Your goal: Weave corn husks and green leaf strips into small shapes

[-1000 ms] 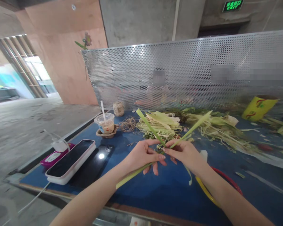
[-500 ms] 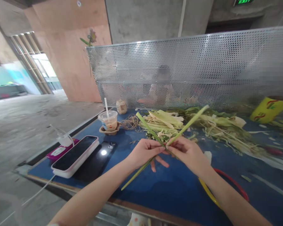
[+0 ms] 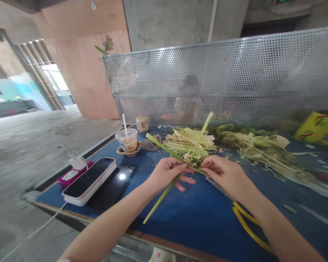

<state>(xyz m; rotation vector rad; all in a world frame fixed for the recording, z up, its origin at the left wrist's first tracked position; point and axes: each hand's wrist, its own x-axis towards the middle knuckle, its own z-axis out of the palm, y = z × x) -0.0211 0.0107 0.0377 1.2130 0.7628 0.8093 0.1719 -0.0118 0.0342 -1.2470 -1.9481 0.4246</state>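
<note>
Swung since half a second ago, the upright strip (image 3: 201, 134) now points steeply up toward the metal screen (image 3: 235, 72) instead of slanting off to the right, and the flat strip (image 3: 164, 147) lies lower, its tip near the twine (image 3: 151, 142). Both hands have shifted slightly toward the leaf pile (image 3: 191, 143). The left hand (image 3: 168, 171) has thumb and forefinger pinched together on the upright strip where it crosses the flat one; that strip's tail runs down past the wrist over the blue table (image 3: 202, 222). The right hand (image 3: 225, 174) has its fingertips closed on the flat strip's near end, though the exact contact is covered by the fingers. A grey sliver under the right hand is too blurred to tell. A person (image 3: 190, 103) behind the screen shows only as a dim shape through the holes. The yellow hoop (image 3: 248, 227) is partly hidden by the right forearm, and the red hoop seen earlier no longer shows. To the left sit a phone (image 3: 89, 178) on a white block, a cup (image 3: 127, 140) with a straw, and at the far right a yellow bag (image 3: 315, 125), cut off by the edge.
</note>
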